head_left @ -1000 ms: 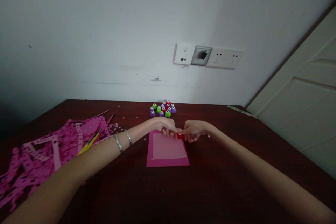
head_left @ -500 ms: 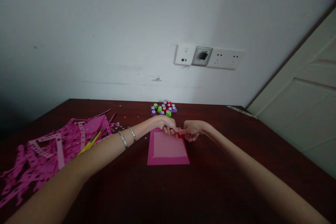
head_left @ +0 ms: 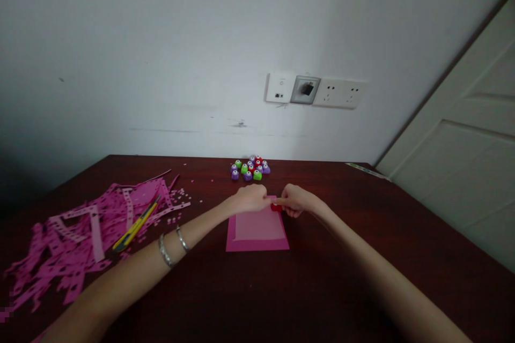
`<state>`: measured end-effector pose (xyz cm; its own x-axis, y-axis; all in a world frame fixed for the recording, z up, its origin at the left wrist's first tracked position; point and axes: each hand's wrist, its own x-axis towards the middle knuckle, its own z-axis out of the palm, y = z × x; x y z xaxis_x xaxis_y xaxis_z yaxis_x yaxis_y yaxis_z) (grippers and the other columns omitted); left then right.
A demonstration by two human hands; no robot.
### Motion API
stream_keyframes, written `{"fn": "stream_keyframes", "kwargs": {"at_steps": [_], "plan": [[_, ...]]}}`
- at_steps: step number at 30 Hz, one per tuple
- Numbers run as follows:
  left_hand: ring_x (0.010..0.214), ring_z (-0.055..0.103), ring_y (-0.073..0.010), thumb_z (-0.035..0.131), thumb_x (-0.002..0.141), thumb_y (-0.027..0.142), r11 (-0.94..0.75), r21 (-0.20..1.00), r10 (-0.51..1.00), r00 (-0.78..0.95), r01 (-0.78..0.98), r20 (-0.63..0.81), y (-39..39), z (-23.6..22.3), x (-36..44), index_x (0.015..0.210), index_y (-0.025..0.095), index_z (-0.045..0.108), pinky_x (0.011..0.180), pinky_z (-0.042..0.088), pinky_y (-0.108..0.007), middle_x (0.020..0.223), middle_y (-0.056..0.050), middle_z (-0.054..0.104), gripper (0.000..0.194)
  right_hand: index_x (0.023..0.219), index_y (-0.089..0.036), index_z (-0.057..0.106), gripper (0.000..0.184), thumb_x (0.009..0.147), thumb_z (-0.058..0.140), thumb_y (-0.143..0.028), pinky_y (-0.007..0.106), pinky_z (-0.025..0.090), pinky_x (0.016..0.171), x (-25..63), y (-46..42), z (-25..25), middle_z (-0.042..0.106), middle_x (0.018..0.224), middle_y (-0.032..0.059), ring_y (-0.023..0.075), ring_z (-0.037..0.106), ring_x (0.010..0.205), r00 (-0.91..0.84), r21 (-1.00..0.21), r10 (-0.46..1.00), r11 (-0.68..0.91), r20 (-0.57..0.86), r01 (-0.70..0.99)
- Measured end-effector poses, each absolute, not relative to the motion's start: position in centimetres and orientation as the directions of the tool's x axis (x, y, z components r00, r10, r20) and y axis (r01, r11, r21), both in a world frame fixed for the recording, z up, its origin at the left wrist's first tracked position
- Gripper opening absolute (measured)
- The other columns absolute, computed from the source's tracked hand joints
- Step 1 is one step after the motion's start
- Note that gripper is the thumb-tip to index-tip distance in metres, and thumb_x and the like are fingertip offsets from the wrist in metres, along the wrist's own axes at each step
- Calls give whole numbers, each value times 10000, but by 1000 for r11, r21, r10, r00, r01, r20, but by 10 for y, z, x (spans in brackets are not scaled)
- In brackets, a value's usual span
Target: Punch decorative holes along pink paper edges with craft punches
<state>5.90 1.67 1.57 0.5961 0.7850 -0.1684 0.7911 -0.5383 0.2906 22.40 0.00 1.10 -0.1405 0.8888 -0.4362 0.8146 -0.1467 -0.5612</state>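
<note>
At the far right corner of a pink paper sheet [head_left: 257, 244], a small red craft punch [head_left: 276, 207] sits between my hands. My right hand [head_left: 296, 201] is closed around its right side, a digit lying across the top. From the left, my left hand [head_left: 251, 198] is closed above the sheet, its outstretched digit pressing at the punch; its other fingers are mostly hidden. A paler pink rectangle [head_left: 257, 228] lies on the sheet. Whether paper is inside the punch cannot be seen.
Several purple, green and red punches [head_left: 251, 168] cluster behind the sheet. Punched pink paper strips [head_left: 76, 236] pile at the left with a yellow utility knife [head_left: 137, 225] on them. Small paper bits lie nearby. A ruler-like strip [head_left: 368, 170] is far right. Wall sockets [head_left: 336, 93] are above.
My left forearm has lowered and shifted, uncovering more of the yellow knife. The left fingers have turned out of sight. Both hands stay at the red punch; the view has shifted slightly.
</note>
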Motion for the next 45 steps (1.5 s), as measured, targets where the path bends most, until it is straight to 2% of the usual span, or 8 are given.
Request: {"fn": "stream_keyframes", "kwargs": {"at_steps": [3,6,11,16,21,26,36,45], "plan": [[855,546,-245,344,857,332,-641,102,767,639,760,55,-7,6,49,962,113,569,697,429,-351,933,-133,577,331,529,-139,529,350,801,557,-357,185,421,362,223,-7,6,548,419,12,104,530,357,-114,-589,943,-98,-312,802],[968,493,-263,350,859,259,-739,14,670,733,673,121,-27,-5,43,996,85,548,836,386,-389,988,-147,546,297,540,-151,510,322,787,566,-349,180,400,355,222,-13,2,567,439,18,106,537,354,-103,-600,978,-28,-183,799],[992,466,-268,410,857,338,-731,60,682,725,679,101,-36,-17,39,1052,86,499,843,376,-384,1046,-146,517,331,607,-158,551,270,789,549,-357,196,372,390,220,-22,-2,585,460,18,109,530,365,-118,-559,993,88,-17,824],[971,458,-255,437,849,377,-720,137,693,717,680,81,-32,-20,36,1001,112,492,811,380,-373,1032,-124,503,311,654,-156,602,283,789,547,-399,218,356,460,224,-28,5,637,600,54,121,543,473,-126,-488,985,167,115,857],[942,447,-235,454,840,394,-721,205,689,716,662,110,-29,-27,33,949,136,479,801,377,-366,1015,-97,487,282,837,-164,661,276,721,627,-413,239,395,555,243,-22,9,626,719,44,148,559,624,-271,-494,954,299,129,816],[942,435,-230,462,833,414,-718,267,682,725,642,91,-27,-27,31,933,152,461,796,371,-360,1015,-85,476,280,997,-173,644,386,670,677,-374,264,432,635,253,-16,-3,598,847,48,154,550,713,-393,-544,916,373,85,751],[925,426,-216,474,821,430,-714,321,677,730,621,94,-23,-29,29,902,169,443,781,370,-344,991,-63,467,275,914,-168,664,232,741,624,-317,236,401,596,249,-13,-10,584,809,33,126,508,655,-455,-561,881,445,133,698],[917,425,-210,467,816,436,-712,339,679,726,615,109,-23,-31,29,906,175,452,774,377,-343,981,-57,459,276,860,-156,659,179,768,593,-295,223,387,568,257,-17,6,609,772,25,113,489,623,-438,-620,896,387,78,682]]}}
